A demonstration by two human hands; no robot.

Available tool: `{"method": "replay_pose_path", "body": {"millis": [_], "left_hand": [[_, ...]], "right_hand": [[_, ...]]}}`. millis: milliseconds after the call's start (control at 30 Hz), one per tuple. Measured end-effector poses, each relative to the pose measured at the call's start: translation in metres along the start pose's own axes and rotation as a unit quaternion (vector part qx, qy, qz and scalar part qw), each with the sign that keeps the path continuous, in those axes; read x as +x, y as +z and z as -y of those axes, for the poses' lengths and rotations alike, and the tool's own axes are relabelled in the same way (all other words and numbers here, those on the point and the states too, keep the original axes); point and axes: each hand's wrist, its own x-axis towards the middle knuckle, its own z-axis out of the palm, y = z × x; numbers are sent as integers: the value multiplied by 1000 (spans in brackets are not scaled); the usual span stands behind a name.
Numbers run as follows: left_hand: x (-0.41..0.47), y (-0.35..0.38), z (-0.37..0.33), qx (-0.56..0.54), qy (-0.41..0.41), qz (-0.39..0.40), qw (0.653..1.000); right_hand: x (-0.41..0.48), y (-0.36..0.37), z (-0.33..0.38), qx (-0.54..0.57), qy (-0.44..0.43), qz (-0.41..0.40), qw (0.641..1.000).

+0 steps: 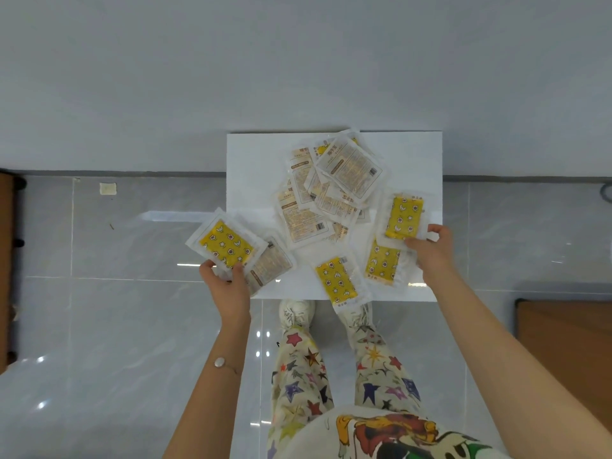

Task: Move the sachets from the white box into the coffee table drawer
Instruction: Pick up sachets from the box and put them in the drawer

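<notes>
A white box [251, 160] stands on the floor against the wall, just past my feet. Several sachets lie on it in a loose pile [331, 190], some yellow with stars, some showing a printed pale back. My left hand [228, 283] grips a yellow sachet [227, 243] with a second pale one [270, 265] under it, at the box's left front corner. My right hand [430, 250] pinches another yellow sachet [404, 217] by its lower edge at the box's right side. Two more yellow sachets [336, 281] [382, 261] lie near the front edge.
Glossy grey tiles [132, 326] cover the floor around the box. A brown wooden piece of furniture [569, 339] shows at the right edge, another dark brown one [6, 270] at the left edge. My white shoes [296, 313] stand right at the box's front.
</notes>
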Motion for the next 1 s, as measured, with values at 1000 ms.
{"method": "replay_pose_path", "body": {"millis": [1000], "left_hand": [[-173, -94, -168, -166, 6, 65, 984]], "right_hand": [[-227, -54, 151, -73, -137, 249, 956]]}}
